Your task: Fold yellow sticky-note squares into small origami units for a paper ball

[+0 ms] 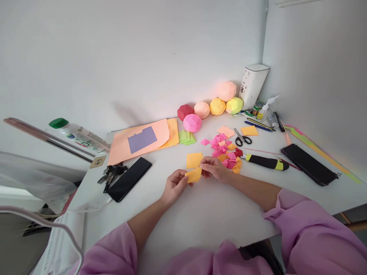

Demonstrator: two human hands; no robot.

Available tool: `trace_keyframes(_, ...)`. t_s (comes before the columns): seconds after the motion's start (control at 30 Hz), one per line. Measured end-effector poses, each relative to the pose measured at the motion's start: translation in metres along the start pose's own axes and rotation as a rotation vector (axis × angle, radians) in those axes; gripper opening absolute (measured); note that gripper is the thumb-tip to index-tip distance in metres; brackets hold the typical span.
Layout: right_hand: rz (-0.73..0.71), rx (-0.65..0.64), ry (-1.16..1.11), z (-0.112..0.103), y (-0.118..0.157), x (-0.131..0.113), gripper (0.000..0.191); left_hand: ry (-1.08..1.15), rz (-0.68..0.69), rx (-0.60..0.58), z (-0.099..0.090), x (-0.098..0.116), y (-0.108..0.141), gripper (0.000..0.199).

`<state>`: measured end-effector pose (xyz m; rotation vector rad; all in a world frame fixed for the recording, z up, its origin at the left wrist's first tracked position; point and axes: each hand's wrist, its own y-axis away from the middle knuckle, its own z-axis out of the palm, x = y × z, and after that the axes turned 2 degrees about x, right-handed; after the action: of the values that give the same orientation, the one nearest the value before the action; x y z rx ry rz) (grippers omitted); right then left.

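Yellow-orange paper, a folded piece [194, 175], spans both hands over the white surface [229, 217], towards its near side. Left hand [174, 185]: forearm slants up and inward from lower left, thumb laid on top, fingers curled; grip closed on the piece's left end. Right hand [215, 168]: forearm reaches in from the right at a flatter slant; grip pinched tight, thumb against forefinger, at the piece's right end. Its other fingers are curled, partly hidden. Lilac sleeves [312, 225] end around the elbows.

Just beyond the folded piece, a yellow-orange paper sheet [194, 158] lies flat. Beside the right wrist, a heap of small folded paper units [220, 144], mostly pink; scissors [242, 139] beyond it to the right.

Labels: green-capped white bottle [80, 134], far left, bears print in blue, red and green, lettering too small to read. White-nozzled bottle [262, 112] at the right has a yellow label, illegible. Tall white container [254, 87]: dark printed marks, wording not made out. Square tan tag [98, 162]: round dark emblem, unreadable.
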<state>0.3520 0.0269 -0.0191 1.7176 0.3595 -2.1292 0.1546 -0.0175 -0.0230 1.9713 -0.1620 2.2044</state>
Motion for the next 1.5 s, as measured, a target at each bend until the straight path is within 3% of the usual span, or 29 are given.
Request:
trace_keyframes(0.2, 0.0, -0.015, 0.127, 0.006, 0.005, -0.006, 0.018, -0.106, -0.005, -0.004, 0.005, 0.006, -0.001, 0.027)
trace_keyframes(0.53, -0.001, -0.098, 0.254, 0.011, 0.011, -0.01, 0.02, -0.215, 0.146, -0.015, 0.007, 0.005, -0.004, 0.018)
trace_keyframes(0.77, 0.022, 0.024, 0.144, 0.007, 0.006, -0.007, 0.015, -0.237, 0.109, 0.033, 0.007, 0.006, -0.003, 0.023)
trace_keyframes(0.97, 0.041, 0.135, -0.046, 0.003, 0.002, -0.004, 0.013, -0.124, 0.036, 0.084, 0.004, 0.001, -0.003, 0.022)
trace_keyframes(1.17, 0.052, 0.163, -0.083, 0.003, 0.0, -0.005, 0.014, -0.082, 0.003, 0.12, 0.003, -0.001, -0.003, 0.025)
trace_keyframes(1.5, 0.056, 0.144, -0.082, 0.003, 0.001, -0.006, 0.015, -0.067, 0.011, 0.003, 0.001, 0.0, -0.002, 0.026)
